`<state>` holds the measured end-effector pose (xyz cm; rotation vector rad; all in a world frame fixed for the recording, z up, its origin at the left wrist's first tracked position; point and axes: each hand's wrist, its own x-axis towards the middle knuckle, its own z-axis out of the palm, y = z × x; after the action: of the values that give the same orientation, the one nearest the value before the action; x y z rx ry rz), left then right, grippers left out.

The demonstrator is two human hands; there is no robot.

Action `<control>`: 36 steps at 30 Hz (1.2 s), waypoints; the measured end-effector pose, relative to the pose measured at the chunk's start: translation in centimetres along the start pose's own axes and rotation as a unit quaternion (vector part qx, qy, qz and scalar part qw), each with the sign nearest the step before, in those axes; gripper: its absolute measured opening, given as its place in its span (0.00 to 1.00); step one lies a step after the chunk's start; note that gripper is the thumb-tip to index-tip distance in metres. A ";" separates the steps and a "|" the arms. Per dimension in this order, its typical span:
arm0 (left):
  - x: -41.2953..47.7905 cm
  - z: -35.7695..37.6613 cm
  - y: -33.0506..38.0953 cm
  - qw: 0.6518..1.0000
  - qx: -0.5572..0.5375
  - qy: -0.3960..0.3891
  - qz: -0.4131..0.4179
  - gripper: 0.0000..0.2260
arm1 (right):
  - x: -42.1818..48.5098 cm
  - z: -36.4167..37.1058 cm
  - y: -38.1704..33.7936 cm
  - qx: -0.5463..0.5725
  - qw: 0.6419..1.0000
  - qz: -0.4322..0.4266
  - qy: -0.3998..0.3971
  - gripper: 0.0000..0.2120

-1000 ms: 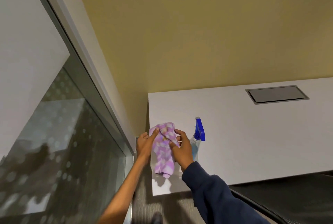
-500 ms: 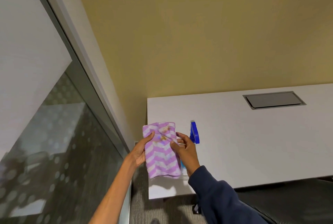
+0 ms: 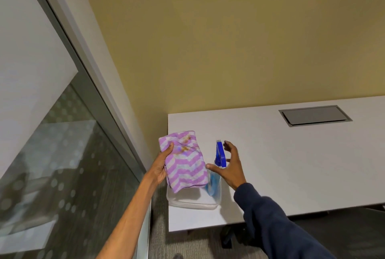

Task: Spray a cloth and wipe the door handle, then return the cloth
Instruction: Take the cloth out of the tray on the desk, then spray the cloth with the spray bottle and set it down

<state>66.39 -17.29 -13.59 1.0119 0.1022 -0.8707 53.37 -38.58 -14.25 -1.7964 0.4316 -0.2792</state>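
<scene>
1. Purple-and-white chevron cloth (image 3: 183,164): soft, fleecy, folded to a rough rectangle, brownish stains near its top. I see it pinched in the left hand (image 3: 161,165), thumb on the face and fingers behind, raised over the near-left corner of the table (image 3: 291,165).
2. Spray bottle (image 3: 216,172): blue trigger head, clear body with blue liquid. It stands nearly upright, leaning slightly, long axis vertical, in the tub at the near-left corner.
3. Right hand (image 3: 231,165): grip spread, holding nothing. Thumb reaches in front of the bottle's neck, fingers curl behind the trigger head. I cannot tell whether any finger touches it. The bottle lies just to the left of the palm, so this hand is the nearer one; I judge a short closing around the neck is what comes next.
4. Clear plastic tub (image 3: 193,204): shallow, rounded corners, translucent, on the table.
5. Table: smooth matte white, grey hatch (image 3: 314,115) inset toward the far edge.
6. Door handle: not in view.
</scene>
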 end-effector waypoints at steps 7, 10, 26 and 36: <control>0.1 0.4 1.1 1.000 0.013 0.004 0.027 0.46 | 1.4 2.1 0.0 0.006 1.000 -0.021 -0.010 0.11; 0.1 0.2 1.6 0.999 0.025 0.012 0.041 0.44 | 0.3 2.2 -1.2 0.062 0.998 -0.013 0.018 0.04; 0.9 2.2 3.1 0.997 0.048 0.005 0.053 0.25 | -4.8 3.7 -8.1 -0.027 0.993 -0.097 0.062 0.36; 0.6 2.5 3.1 0.998 0.023 -0.014 0.060 0.24 | -5.4 4.3 -8.6 -0.082 0.986 -0.098 0.108 0.33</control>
<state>68.14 -18.84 -10.28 1.0389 -0.0023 -0.7804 51.48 -30.52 -6.93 -1.9820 0.4398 -0.5957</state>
